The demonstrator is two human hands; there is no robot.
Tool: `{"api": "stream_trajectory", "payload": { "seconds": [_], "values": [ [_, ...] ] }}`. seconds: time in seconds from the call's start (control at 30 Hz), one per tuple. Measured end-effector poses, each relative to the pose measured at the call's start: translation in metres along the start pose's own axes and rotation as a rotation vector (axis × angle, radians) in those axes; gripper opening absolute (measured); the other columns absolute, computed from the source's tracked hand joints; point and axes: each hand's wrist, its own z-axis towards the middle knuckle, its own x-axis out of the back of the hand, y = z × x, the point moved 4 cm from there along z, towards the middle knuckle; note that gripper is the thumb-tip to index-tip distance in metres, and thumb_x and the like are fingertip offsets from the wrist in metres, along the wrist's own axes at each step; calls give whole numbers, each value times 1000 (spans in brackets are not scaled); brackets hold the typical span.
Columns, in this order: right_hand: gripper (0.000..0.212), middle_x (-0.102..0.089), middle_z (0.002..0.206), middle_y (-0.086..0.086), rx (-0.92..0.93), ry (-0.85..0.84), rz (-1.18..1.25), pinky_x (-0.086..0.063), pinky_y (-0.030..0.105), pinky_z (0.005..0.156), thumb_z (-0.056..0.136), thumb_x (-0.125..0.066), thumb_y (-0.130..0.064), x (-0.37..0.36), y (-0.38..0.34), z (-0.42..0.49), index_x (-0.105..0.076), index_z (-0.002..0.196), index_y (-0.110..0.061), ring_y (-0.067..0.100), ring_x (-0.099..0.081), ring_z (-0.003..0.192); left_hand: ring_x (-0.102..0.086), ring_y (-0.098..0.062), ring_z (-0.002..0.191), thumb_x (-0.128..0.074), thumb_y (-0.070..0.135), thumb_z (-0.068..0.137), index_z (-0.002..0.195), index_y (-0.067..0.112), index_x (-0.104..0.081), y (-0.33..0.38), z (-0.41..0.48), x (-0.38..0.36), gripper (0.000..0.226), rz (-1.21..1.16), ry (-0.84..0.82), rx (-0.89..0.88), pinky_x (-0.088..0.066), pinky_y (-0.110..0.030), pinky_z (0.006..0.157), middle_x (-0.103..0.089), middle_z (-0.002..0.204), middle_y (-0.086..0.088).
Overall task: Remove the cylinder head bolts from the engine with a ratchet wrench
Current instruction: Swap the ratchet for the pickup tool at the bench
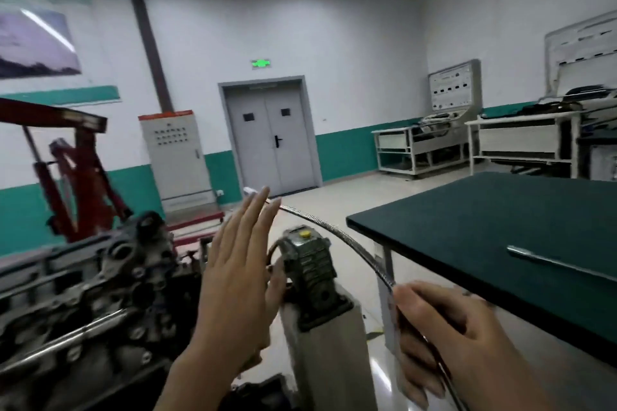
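The engine (pixel 86 290) sits on a stand at the lower left, grey and greasy, with a long metal rod lying across it. My left hand (pixel 233 280) is raised in front of me with straight fingers, holding nothing, beside the stand's gearbox (pixel 310 260). My right hand (pixel 444 340) grips the handle of a long ratchet wrench (pixel 347 240). The wrench's knurled shaft curves up and left, and its far end is hidden behind my left fingertips. No bolts can be made out; the view is blurred.
A dark green workbench (pixel 500 243) stands at the right with a metal bar (pixel 561 264) lying on it. A red engine hoist (pixel 73 170) is behind the engine. Farther back are a grey control cabinet (pixel 177 157), a double door (pixel 270 140) and white trolleys (pixel 430 147).
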Motion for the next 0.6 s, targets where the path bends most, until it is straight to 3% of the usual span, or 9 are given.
{"api": "stream_trajectory", "payload": {
  "seconds": [0.1,0.17,0.23,0.33,0.4,0.43,0.5,0.57,0.6],
  "values": [
    [18,-45,45,16,-118,-99,21,-36,24,40,67,-66,-16,-55,19,-17,-66,58,1,22,-42,41,-33,-19,135,-53,12,91,136,5,-43,-25,-3,37,47,77,5,45,-26,-39,111,-45,144,-9],
    [11,-61,50,14,-68,-87,-72,-46,22,53,69,-71,-10,-80,27,-30,-71,64,1,25,-56,49,-54,-25,107,-49,11,93,108,2,-60,-40,-24,62,21,45,31,93,-39,-31,93,-65,111,-11],
    [22,-60,48,13,35,-86,-175,-46,14,57,60,-81,-12,-105,29,-39,-66,48,0,24,-61,52,-53,-26,77,-42,16,95,84,3,-56,-51,-41,83,22,13,2,170,-38,-28,71,-59,82,-8],
    [56,-49,39,15,79,-302,-156,-39,12,44,84,-44,17,-140,27,-41,-55,32,-1,21,-53,42,-40,-17,72,-40,17,95,78,5,-47,-65,-59,108,23,-54,-7,240,-28,-23,65,-48,75,-2],
    [52,-54,45,12,289,-372,-224,-42,11,43,83,-39,21,-161,25,-36,-60,40,2,12,-56,42,-34,-12,71,-44,11,97,77,8,-43,-71,-68,121,20,-87,-22,256,-24,-20,66,-42,75,2],
    [27,-62,60,12,486,-392,-229,-48,12,53,79,-53,13,-173,19,-38,-69,61,-1,8,-63,57,-32,-11,71,-45,8,96,77,11,-40,-75,-72,126,19,-120,-30,267,-23,-20,66,-40,75,4],
    [24,-61,99,6,811,-328,-334,-51,26,80,74,-66,-10,-200,12,-36,-64,97,-18,12,-62,99,-32,-11,73,-49,2,93,80,16,-36,-85,-78,129,24,-151,-67,275,-23,-20,66,-39,77,6],
    [10,-62,93,-3,1015,-394,-440,-51,31,77,85,-58,-24,-214,26,-40,-61,81,-16,14,-63,94,-35,-12,74,-52,1,93,83,18,-35,-94,-81,126,26,-150,-117,295,-23,-20,66,-40,79,6],
    [23,-60,83,-9,1049,-400,-414,-49,28,67,91,-51,-26,-222,30,-36,-58,71,-16,9,-63,79,-36,-12,73,-51,3,94,83,18,-35,-99,-82,125,25,-170,-134,318,-25,-21,66,-41,78,6]
  ]
}}
